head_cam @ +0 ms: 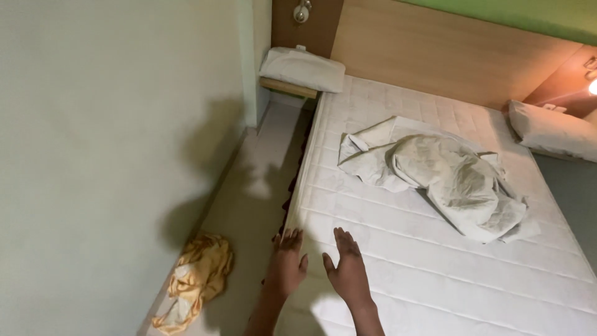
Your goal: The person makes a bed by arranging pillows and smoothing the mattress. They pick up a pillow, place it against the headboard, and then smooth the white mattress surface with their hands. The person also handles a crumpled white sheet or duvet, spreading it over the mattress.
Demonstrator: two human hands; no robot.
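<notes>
— What are the hands doing?
— Both are lying spread, fingers splayed, gripping nothing. The left hand is hovering at the near edge of the bare white mattress; the right hand is sitting just beside it, over the mattress surface.
— And the bedding?
— A crumpled white sheet is lying mid-mattress, well apart from them. A yellow cloth is lying on the floor by the wall; pillows are sitting near the headboard.
</notes>
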